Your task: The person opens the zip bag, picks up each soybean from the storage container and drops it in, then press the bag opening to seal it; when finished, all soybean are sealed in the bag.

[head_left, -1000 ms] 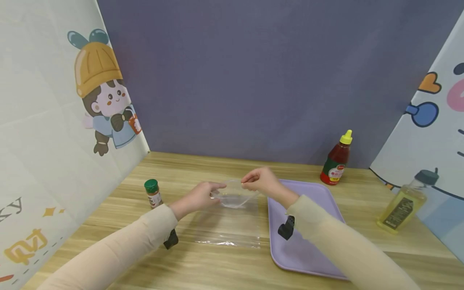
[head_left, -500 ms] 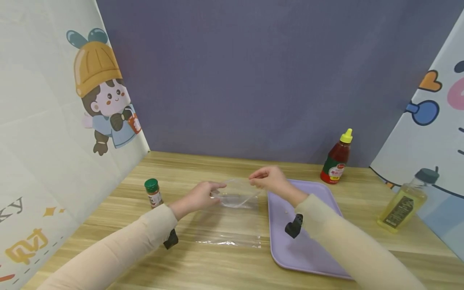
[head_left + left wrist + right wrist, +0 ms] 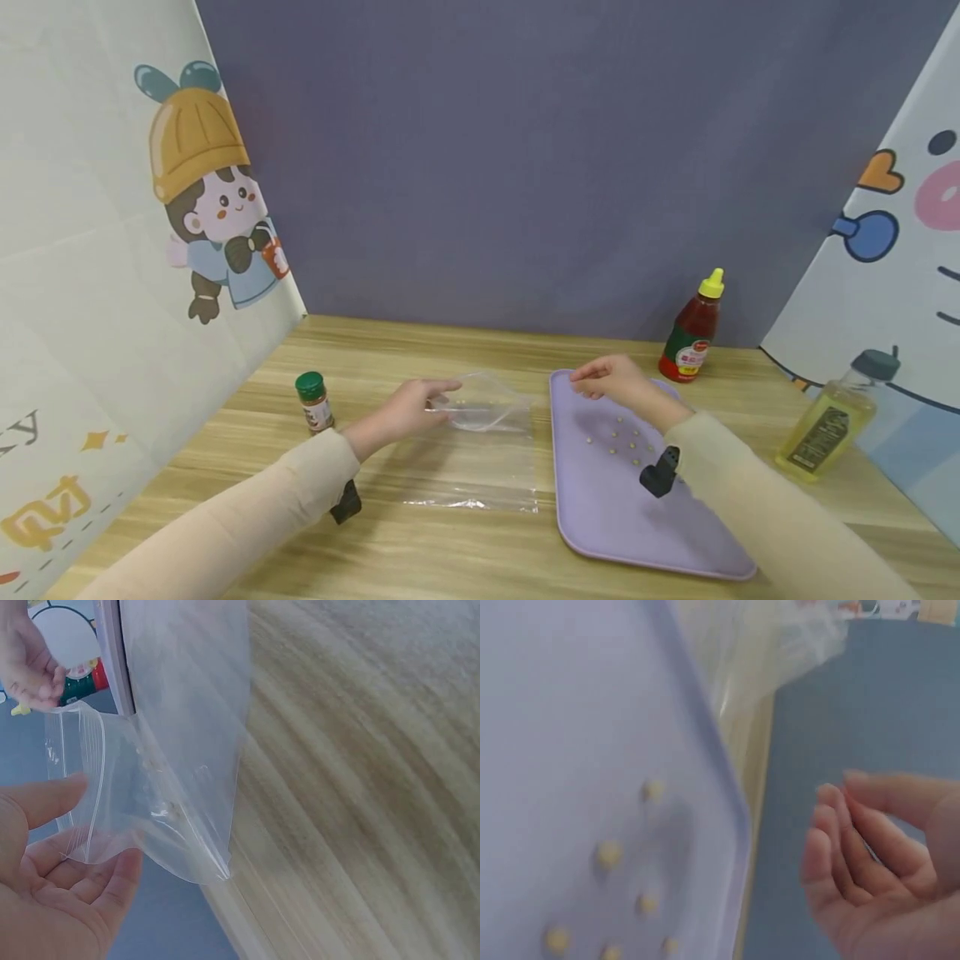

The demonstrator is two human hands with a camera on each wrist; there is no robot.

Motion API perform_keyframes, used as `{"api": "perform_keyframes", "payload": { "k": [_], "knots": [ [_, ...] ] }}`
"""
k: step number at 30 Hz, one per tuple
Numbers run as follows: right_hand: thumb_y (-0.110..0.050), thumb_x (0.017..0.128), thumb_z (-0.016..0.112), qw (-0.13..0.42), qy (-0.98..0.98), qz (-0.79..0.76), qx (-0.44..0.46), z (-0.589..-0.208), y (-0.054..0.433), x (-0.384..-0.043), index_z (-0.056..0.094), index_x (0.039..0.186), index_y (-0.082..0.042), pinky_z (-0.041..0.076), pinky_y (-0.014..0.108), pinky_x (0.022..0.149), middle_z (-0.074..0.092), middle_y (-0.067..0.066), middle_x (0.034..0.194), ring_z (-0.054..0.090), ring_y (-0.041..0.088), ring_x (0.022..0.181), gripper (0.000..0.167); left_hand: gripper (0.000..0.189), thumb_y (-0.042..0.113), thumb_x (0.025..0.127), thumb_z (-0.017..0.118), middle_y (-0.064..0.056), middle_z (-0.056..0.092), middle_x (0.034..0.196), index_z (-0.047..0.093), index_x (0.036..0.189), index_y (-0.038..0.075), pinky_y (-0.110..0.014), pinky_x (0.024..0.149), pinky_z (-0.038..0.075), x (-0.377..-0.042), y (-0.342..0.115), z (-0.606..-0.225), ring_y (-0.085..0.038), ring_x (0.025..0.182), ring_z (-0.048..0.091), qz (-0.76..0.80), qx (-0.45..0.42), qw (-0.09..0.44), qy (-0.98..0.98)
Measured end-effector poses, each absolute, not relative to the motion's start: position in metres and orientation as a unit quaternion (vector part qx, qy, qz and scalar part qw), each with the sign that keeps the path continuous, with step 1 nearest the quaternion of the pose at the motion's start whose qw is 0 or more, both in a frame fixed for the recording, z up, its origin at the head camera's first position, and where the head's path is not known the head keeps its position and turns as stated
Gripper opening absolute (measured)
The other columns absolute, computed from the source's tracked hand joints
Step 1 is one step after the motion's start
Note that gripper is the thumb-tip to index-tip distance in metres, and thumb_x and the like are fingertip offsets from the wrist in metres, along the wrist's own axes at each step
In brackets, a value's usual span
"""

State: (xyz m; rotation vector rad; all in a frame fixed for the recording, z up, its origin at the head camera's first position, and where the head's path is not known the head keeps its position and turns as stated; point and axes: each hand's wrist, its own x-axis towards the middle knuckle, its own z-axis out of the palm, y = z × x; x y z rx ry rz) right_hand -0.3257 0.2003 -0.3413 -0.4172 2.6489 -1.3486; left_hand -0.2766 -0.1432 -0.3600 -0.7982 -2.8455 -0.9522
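Note:
My left hand (image 3: pixel 405 414) holds the mouth of a clear zip-lock bag (image 3: pixel 480 471), which lies on the table. In the left wrist view the thumb and curled fingers (image 3: pixel 116 892) are at the bag's zip edge, and the mouth bulges apart. A few yellowish specks show inside near the mouth. Over the far left corner of a purple tray (image 3: pixel 622 521) hovers my right hand (image 3: pixel 618 383), its fingers loosely bent and nothing visible between them. Several small round pale-yellow pieces (image 3: pixel 609 855) lie scattered on the tray beneath it.
Left of the bag stands a spice jar (image 3: pixel 313 402) with a green lid, close to my left forearm. A red sauce bottle (image 3: pixel 692 337) with a yellow tip is behind the tray. At the right is a yellow oil bottle (image 3: pixel 828 425).
My right hand has left the bag's mouth and moved right, over the tray. The yellow pieces there have come into sight from behind the arm. The left hand stays at the bag.

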Motion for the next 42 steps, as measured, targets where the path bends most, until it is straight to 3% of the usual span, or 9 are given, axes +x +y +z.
{"api": "perform_keyframes", "payload": {
  "k": [5, 11, 19, 29, 42],
  "knots": [
    [-0.009, 0.087, 0.07, 0.13, 0.892, -0.386, -0.197, -0.353, 0.221, -0.326, 0.069, 0.109, 0.005, 0.058, 0.031, 0.08, 0.072, 0.016, 0.105, 0.065, 0.013, 0.089, 0.026, 0.051, 0.007, 0.087, 0.069, -0.02, 0.059, 0.133, 0.053, 0.135, -0.002, -0.041, 0.091, 0.056, -0.278, -0.145, -0.361, -0.033, 0.109, 0.063, -0.303, -0.252, 0.015, -0.919],
    [-0.002, 0.079, 0.073, 0.156, 0.888, -0.354, -0.248, -0.369, 0.227, -0.324, 0.07, 0.098, 0.006, 0.056, 0.023, 0.07, 0.071, 0.01, 0.089, 0.062, 0.014, 0.079, 0.02, 0.051, 0.007, 0.087, 0.068, -0.02, 0.059, 0.133, 0.054, 0.135, -0.001, -0.04, 0.091, 0.057, -0.277, -0.143, -0.36, -0.032, 0.109, 0.063, -0.307, -0.249, 0.011, -0.919],
    [-0.004, 0.073, 0.081, 0.147, 0.902, -0.333, -0.235, -0.375, 0.218, -0.317, 0.071, 0.089, 0.002, 0.05, 0.021, 0.061, 0.065, 0.001, 0.076, 0.055, 0.011, 0.07, 0.02, 0.053, 0.007, 0.086, 0.069, -0.018, 0.058, 0.135, 0.054, 0.136, 0.004, -0.034, 0.084, 0.058, -0.273, -0.138, -0.361, -0.028, 0.102, 0.064, -0.321, -0.223, -0.004, -0.92],
    [-0.006, 0.075, 0.08, 0.142, 0.907, -0.321, -0.231, -0.375, 0.218, -0.318, 0.072, 0.08, -0.002, 0.051, 0.024, 0.061, 0.067, 0.001, 0.074, 0.055, 0.011, 0.067, 0.01, 0.053, 0.007, 0.086, 0.07, -0.017, 0.058, 0.135, 0.054, 0.136, 0.004, -0.037, 0.087, 0.058, -0.276, -0.139, -0.363, -0.03, 0.104, 0.064, -0.321, -0.228, -0.001, -0.919],
    [-0.011, 0.084, 0.074, 0.108, 0.897, -0.349, -0.249, -0.375, 0.22, -0.325, 0.073, 0.09, -0.002, 0.055, 0.024, 0.068, 0.073, 0.005, 0.086, 0.063, 0.011, 0.077, 0.011, 0.053, 0.009, 0.085, 0.071, -0.015, 0.058, 0.135, 0.056, 0.136, 0.007, -0.032, 0.082, 0.057, -0.276, -0.137, -0.363, -0.024, 0.099, 0.063, -0.318, -0.206, -0.002, -0.925]
  ]
}}
